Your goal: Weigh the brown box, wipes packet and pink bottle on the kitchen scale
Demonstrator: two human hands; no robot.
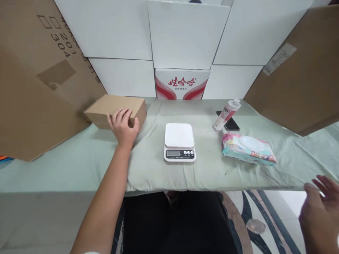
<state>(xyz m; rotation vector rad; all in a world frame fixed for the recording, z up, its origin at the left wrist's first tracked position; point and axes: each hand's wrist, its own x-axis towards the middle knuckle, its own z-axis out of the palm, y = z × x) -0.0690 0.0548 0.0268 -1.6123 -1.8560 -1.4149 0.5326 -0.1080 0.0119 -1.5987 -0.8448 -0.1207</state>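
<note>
A closed brown cardboard box (116, 103) lies at the left of the cloth-covered table. My left hand (123, 127) is at its front right corner, fingers bent over the top edge and thumb by the right side. The fingertips touch the cardboard; the palm's contact is hidden. Beyond the table's front edge at the far right, my right hand (320, 208) hangs with fingers apart and nothing in it. Between the hands sits a white digital kitchen scale (179, 135) with a bare weighing plate; its display shows no readable figure.
Right of the scale are a pack of wet wipes (249, 150), a white and pink bottle (226, 114) and a black phone (232, 125) partly behind the bottle. Large cardboard panels (34, 88) (304, 70) flank the table. White boxes (182, 83) form the back wall.
</note>
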